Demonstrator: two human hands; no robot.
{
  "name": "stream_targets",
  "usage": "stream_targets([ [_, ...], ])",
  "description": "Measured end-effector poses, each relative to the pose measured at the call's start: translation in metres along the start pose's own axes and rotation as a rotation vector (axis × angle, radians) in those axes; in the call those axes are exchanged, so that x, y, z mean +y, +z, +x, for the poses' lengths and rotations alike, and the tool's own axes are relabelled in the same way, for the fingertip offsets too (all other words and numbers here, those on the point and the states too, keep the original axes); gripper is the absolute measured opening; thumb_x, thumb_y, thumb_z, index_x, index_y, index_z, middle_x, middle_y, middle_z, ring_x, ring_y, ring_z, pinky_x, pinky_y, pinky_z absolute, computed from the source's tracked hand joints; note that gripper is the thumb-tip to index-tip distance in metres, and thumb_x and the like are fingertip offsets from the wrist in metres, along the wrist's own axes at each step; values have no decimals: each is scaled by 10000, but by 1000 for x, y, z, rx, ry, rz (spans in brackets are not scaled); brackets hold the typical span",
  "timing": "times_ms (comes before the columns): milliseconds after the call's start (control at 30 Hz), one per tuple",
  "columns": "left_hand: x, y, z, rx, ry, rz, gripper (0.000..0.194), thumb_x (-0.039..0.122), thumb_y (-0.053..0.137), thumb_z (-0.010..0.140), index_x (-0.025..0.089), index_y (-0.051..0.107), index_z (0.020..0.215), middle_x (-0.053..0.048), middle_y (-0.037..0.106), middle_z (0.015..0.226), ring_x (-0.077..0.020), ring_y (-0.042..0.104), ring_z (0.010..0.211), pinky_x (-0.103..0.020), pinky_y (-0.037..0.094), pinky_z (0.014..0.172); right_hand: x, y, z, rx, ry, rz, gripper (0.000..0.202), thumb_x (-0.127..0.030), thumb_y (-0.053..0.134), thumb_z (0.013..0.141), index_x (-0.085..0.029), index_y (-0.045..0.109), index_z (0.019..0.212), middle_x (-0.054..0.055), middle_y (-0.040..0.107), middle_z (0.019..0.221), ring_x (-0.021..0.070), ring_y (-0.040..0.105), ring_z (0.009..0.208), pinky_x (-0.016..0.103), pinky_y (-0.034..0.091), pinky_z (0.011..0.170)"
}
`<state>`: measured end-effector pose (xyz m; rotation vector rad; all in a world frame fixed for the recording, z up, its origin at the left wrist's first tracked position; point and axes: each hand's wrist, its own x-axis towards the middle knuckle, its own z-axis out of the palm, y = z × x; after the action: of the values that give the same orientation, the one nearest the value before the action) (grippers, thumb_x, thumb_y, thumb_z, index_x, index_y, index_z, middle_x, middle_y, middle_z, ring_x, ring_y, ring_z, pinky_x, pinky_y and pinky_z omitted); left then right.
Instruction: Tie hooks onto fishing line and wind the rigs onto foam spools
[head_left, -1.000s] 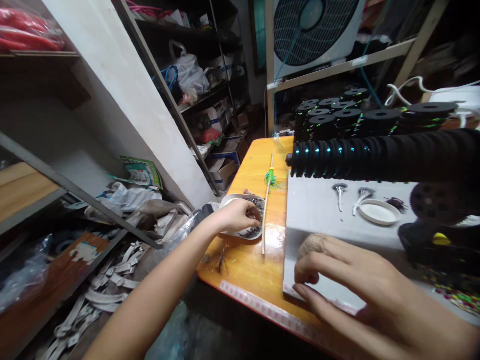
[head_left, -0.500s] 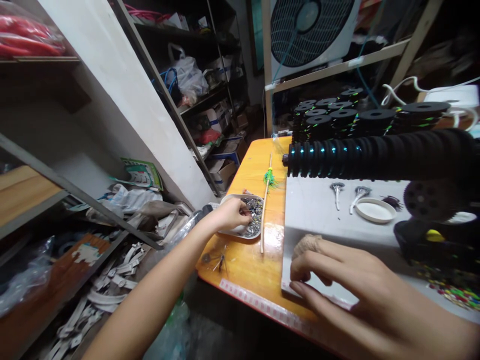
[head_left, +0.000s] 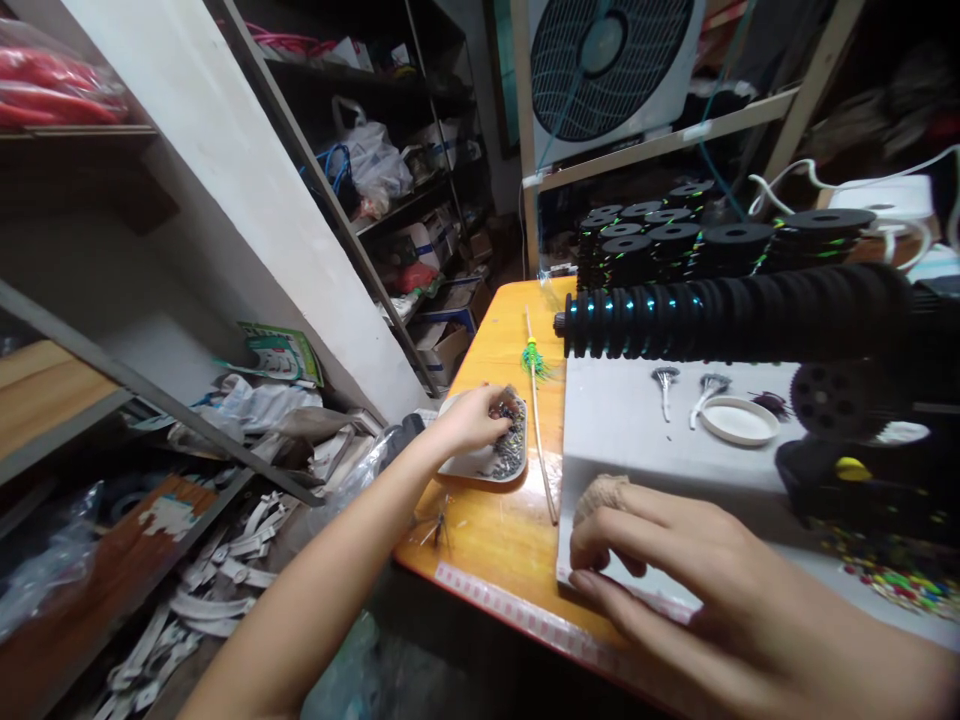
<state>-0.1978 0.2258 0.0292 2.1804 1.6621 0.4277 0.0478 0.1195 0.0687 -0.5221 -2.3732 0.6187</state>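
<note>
My left hand (head_left: 484,418) is in a shallow white tray (head_left: 469,466) of small dark and yellow pieces (head_left: 510,450), its fingers bent together; what they hold is hidden. Over the front left corner of the grey board (head_left: 675,460), my right hand (head_left: 660,545) is curled with fingertips close to the thumb and a tan wrap on one finger. Anything in that grip is too small to make out. A thin stick with a green tuft (head_left: 533,362) lies between tray and board. Two grey-topped pieces (head_left: 665,390) lie on the board beside a round white dish (head_left: 739,421).
A long black ribbed roller (head_left: 720,315) crosses above the board. Behind it stand stacks of black discs (head_left: 739,240) and a box fan (head_left: 604,60). Colourful beads (head_left: 900,580) lie at the right. A shelf post (head_left: 300,130) and white pillar (head_left: 225,180) rise at the left.
My left hand has moved slightly up and right within the tray. The stick's near end has shifted right. My right hand keeps its curled pose.
</note>
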Motion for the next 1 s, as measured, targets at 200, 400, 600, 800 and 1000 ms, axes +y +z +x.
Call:
stream_targets([
  [200,-1,4,14,-62,-7,29,211,315,605,921,140,659,1027,-60,694,1014,-199,661,923,-414,534,852,1,0,-2,-26,19,-2,123,-114,513,884,-198,596,850,18,612,798,129,574,680,253,461,595],
  [400,1,-9,9,-199,-37,64,195,312,645,898,134,665,975,-44,688,967,-192,662,883,-396,552,811,2,-1,-1,-27,16,-13,109,-122,531,886,-204,591,846,13,612,796,131,570,676,253,456,594],
  [600,4,-16,-4,-211,-97,41,166,291,674,875,128,687,899,-33,707,888,-188,674,855,-388,546,814,1,-2,3,4,-2,18,158,-107,487,902,-197,602,841,24,612,784,130,555,657,248,446,577],
  [800,3,-13,-7,-146,-120,-44,114,253,744,793,144,720,811,-18,744,828,-199,690,856,-392,520,849,8,-6,1,33,20,22,139,-132,527,913,-197,644,874,34,642,797,131,598,688,239,460,616],
  [1000,11,-27,-24,52,-149,-169,33,188,730,723,156,731,732,-49,759,803,-214,680,816,-325,491,790,15,-1,-1,151,-7,-60,152,-179,541,930,-195,690,901,35,614,750,137,578,668,249,415,581],
])
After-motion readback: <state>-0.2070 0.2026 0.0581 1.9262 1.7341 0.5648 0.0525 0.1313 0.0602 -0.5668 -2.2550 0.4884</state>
